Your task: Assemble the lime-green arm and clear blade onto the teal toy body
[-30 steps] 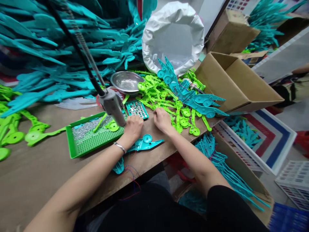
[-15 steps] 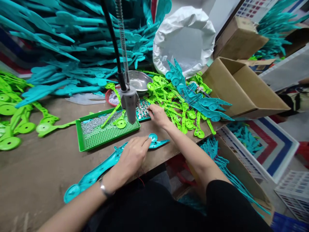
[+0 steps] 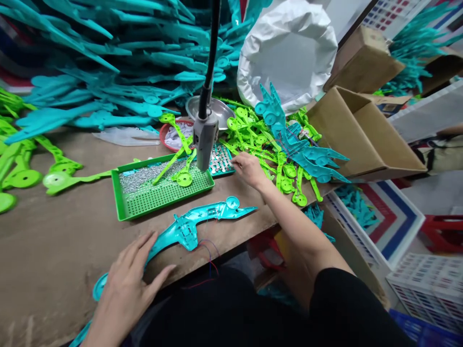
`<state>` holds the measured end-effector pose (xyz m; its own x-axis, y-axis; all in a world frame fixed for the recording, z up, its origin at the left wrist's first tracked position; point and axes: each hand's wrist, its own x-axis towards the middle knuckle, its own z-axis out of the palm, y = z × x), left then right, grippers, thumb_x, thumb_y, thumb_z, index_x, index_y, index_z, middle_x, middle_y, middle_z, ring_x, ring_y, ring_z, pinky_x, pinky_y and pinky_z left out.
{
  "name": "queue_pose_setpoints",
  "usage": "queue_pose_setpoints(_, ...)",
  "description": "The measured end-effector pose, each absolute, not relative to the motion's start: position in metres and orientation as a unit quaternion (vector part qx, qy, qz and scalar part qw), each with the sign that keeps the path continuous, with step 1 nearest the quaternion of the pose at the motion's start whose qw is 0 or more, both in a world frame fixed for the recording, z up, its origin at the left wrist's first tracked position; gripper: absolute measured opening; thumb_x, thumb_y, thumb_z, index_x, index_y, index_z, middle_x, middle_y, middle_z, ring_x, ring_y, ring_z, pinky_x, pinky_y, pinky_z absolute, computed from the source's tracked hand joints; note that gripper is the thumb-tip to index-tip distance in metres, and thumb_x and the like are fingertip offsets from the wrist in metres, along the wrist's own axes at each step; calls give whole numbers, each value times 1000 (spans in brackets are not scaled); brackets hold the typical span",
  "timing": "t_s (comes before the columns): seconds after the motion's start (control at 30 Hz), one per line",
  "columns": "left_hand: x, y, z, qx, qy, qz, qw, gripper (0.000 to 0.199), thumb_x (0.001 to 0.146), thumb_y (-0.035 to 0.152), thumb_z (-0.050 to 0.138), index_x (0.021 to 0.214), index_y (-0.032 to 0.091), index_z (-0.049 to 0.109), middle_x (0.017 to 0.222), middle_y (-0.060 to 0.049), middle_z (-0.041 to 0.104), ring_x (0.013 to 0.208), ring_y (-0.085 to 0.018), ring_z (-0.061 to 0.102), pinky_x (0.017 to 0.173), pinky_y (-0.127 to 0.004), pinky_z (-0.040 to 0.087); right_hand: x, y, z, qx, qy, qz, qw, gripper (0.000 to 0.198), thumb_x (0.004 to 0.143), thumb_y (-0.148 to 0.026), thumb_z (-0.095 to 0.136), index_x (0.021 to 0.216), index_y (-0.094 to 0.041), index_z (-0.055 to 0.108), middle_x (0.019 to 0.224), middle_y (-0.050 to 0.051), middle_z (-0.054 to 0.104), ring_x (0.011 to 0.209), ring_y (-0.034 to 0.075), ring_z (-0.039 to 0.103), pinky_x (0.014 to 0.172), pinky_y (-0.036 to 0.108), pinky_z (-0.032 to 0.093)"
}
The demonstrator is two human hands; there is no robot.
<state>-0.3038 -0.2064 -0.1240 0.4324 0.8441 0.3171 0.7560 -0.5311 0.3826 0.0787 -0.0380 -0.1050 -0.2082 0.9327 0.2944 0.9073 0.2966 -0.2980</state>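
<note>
A turquoise plastic bow-shaped half shell (image 3: 184, 230) lies on the table in front of me, its hollow side up, with red and blue wires trailing over the table edge. My left hand (image 3: 126, 277) rests across its left part, fingers and thumb apart. My right hand (image 3: 249, 168) is beside a small turquoise tray (image 3: 227, 169) of round metal pieces, fingertips pinched together; whatever is in them is too small to make out. Left of that tray is a green perforated tray (image 3: 164, 205) with many small screws (image 3: 139, 179) and a few lime-green plastic parts (image 3: 184, 178).
A grey hanging power screwdriver (image 3: 205, 140) dangles above the green tray. Lime-green parts (image 3: 285, 183) are heaped at the right, with wired turquoise pieces on top. Behind stand a metal bowl (image 3: 226, 113), a white sack (image 3: 249, 58) and a large turquoise pile (image 3: 108, 72). Cardboard box (image 3: 361, 140) at right.
My left hand has moved from the shell's middle down to its left part and opened, uncovering the middle and the wires. My right hand stays by the small tray, slightly drawn back.
</note>
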Motion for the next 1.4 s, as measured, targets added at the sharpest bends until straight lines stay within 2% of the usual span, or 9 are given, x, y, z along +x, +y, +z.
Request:
queue_pose_setpoints(0.3, -300, -208, -132, 827, 519, 203, 74, 43, 98, 32, 53, 138, 17, 50, 118, -14, 68, 105, -31, 62, 90, -44, 50, 62, -60, -115, -617, -771, -5, 157, 26, 89, -10, 49, 97, -12, 74, 99, 14, 68, 94, 25, 65, 85, 35, 51)
queue_pose_setpoints(0.57, -305, -204, -126, 849, 502, 157, 44, 37, 99, 33, 51, 131, 15, 57, 102, -10, 68, 89, -27, 59, 76, -38, 46, 50, -50, -103, -697, -712, -27, 81, 26, 83, -9, 51, 90, -10, 77, 95, 18, 73, 86, 28, 68, 77, 39, 51)
queue_pose_setpoints(0.63, -304, -205, -122, 845, 511, 154, 39, 35, 99, 30, 50, 130, 14, 57, 102, -10, 68, 91, -28, 59, 77, -38, 45, 46, -51, -97, -713, -693, -12, 106, 25, 79, -7, 53, 86, -10, 78, 93, 18, 74, 85, 28, 69, 78, 40, 52)
queue_pose_setpoints(0.7, -304, -206, -117, 844, 512, 157, 32, 35, 99, 29, 50, 130, 15, 57, 103, -10, 68, 92, -28, 58, 77, -38, 45, 38, -62, -90, -719, -671, 36, 180, 23, 76, -9, 57, 84, -12, 79, 87, 13, 76, 80, 24, 69, 77, 37, 53)
queue_pose_setpoints(0.83, -304, -208, -112, 847, 506, 158, 29, 37, 98, 30, 50, 133, 17, 55, 104, -9, 67, 91, -27, 58, 76, -38, 45, 5, -113, -85, -665, -619, 232, 348, 18, 74, -22, 65, 83, -19, 80, 77, 3, 77, 66, 15, 68, 66, 28, 54)
queue_pose_setpoints(0.93, -301, -212, -109, 835, 525, 158, 36, 36, 99, 31, 47, 131, 16, 56, 104, -10, 67, 91, -29, 57, 76, -40, 45, -22, -149, -93, -642, -598, 306, 369, 14, 72, -21, 66, 74, -21, 79, 70, 1, 76, 58, 14, 65, 57, 26, 52)
queue_pose_setpoints(1.3, -295, -219, -106, 833, 516, 195, 37, 38, 98, 28, 50, 134, 17, 53, 103, -11, 65, 89, -29, 56, 75, -40, 44, -49, -174, -111, -685, -613, 116, 376, 17, 81, -17, 59, 74, -26, 72, 72, 3, 72, 62, 19, 65, 64, 33, 55)
queue_pose_setpoints(1.4, -300, -217, -110, 847, 486, 212, 34, 42, 96, 27, 53, 137, 18, 51, 102, -10, 65, 87, -27, 57, 74, -38, 44, -53, -178, -116, -682, -635, 81, 354, 18, 85, -17, 56, 79, -24, 71, 78, 7, 72, 71, 22, 67, 68, 35, 57)
